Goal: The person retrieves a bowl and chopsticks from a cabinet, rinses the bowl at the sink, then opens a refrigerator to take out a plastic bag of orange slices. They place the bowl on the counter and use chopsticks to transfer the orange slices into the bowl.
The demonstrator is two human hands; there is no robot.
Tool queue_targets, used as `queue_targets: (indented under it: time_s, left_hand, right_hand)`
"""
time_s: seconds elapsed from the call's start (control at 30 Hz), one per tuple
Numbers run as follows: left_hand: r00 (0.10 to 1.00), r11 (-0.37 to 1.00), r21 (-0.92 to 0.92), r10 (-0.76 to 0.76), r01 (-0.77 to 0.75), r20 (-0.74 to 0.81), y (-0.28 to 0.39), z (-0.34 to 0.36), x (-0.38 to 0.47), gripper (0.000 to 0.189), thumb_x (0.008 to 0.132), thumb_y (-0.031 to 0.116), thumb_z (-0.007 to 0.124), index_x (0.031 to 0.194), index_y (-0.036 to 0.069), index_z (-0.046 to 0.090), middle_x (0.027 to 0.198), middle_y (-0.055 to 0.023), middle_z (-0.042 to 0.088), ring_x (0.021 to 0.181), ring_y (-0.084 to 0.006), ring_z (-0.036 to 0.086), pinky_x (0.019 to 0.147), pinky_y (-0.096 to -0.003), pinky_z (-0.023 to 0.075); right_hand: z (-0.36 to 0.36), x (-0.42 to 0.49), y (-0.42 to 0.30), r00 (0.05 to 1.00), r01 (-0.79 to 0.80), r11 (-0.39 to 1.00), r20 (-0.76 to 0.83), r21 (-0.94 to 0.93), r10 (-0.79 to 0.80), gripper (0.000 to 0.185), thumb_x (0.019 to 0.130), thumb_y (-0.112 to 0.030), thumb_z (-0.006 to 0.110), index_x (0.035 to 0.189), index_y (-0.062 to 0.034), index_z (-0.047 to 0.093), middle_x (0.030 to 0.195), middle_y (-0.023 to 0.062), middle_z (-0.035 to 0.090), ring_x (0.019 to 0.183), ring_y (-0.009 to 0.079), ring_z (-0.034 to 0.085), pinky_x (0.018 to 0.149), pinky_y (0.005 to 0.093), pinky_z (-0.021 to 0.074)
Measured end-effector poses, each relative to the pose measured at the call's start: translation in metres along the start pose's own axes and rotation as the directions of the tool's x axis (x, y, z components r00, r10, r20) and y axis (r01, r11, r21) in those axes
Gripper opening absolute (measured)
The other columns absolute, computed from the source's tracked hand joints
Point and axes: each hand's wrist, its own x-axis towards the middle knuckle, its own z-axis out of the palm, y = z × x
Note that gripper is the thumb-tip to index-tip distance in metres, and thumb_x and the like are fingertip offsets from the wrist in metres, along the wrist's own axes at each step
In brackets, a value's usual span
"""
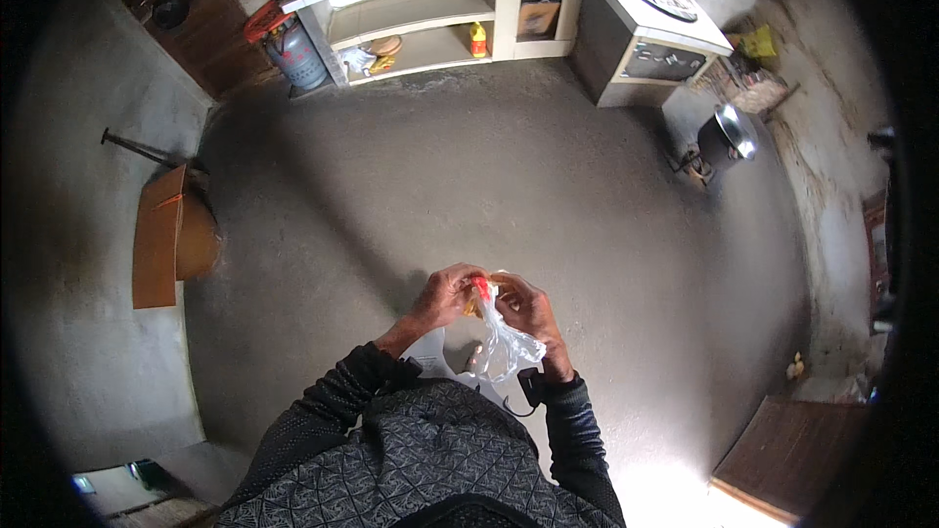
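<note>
Close in front of my body, both hands meet on a thin clear plastic bag (pixel 506 348). My left hand (pixel 444 298) grips the gathered upper part of the bag, where a small red patch (pixel 480 287) shows between the fingers. From the other side, my right hand (pixel 530 308) pinches the same bunched plastic. The loose part of the bag hangs toward my right wrist. Something yellow-brown (pixel 472 306) shows beside the left fingers; what it is, I cannot tell. A white sheet-like thing (pixel 429 356) lies partly hidden below my wrists.
Bare concrete floor (pixel 440 169) spreads ahead. A counter with shelves (pixel 411 15) runs along the far wall, beside a gas cylinder (pixel 297 59). At the right stands a lidded metal pot (pixel 726 138) on a burner. Cardboard (pixel 158 242) leans left; a brown wooden surface (pixel 792 455) is lower right.
</note>
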Motion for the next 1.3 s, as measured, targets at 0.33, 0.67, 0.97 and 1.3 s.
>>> queue_targets:
  time_s: [0.33,0.67,0.97,1.3]
  left_hand:
    - [0.973,0.951,0.207,-0.224,0.23,-0.054,-0.18,-0.041,0.061,0.022,0.098,0.013,0.068,0.118,0.002,0.072,0.104,-0.0039,0.074,0.096,-0.0094,0.066,0.087,-0.0306,0.0572]
    - [0.932,0.947,-0.155,-0.307,0.28,-0.193,-0.165,-0.272,0.282,0.029,0.106,0.03,0.062,0.122,0.007,0.066,0.101,0.0028,0.068,0.09,-0.007,0.06,0.083,-0.0294,0.0528]
    - [0.926,0.885,0.432,0.004,0.172,-0.378,-0.185,-0.331,0.455,0.04,0.102,0.037,0.063,0.123,0.003,0.065,0.111,-0.0137,0.064,0.096,-0.0244,0.064,0.088,-0.0371,0.0527]
    - [0.686,0.585,-0.809,-0.613,0.061,-0.392,-0.208,-0.395,0.631,0.029,0.104,0.03,0.058,0.128,0.014,0.062,0.114,-0.0114,0.074,0.095,-0.0225,0.074,0.075,-0.034,0.0621]
  right_hand:
    - [-0.034,0.123,0.259,0.986,0.167,0.918,0.083,-0.36,-0.146,0.035,0.1,-0.021,0.066,0.126,0.0015,0.061,0.117,0.0122,0.067,0.104,0.0207,0.065,0.089,0.0342,0.0548]
    - [-0.041,0.431,0.113,0.978,-0.1,0.982,-0.2,-0.161,0.067,0.039,0.105,-0.035,0.059,0.1,0.002,0.069,0.078,0.0043,0.065,0.071,0.0118,0.06,0.064,0.0303,0.0501]
    - [-0.102,0.61,0.075,0.999,-0.008,0.999,-0.036,-0.053,0.006,0.033,0.108,-0.03,0.058,0.107,0.0022,0.066,0.082,0.0023,0.064,0.074,0.0095,0.059,0.068,0.029,0.0509]
    - [-0.192,0.816,0.071,0.979,-0.108,0.987,0.157,-0.122,0.126,0.029,0.106,-0.027,0.06,0.107,0.001,0.069,0.084,0.0026,0.065,0.076,0.0102,0.059,0.069,0.0293,0.0522]
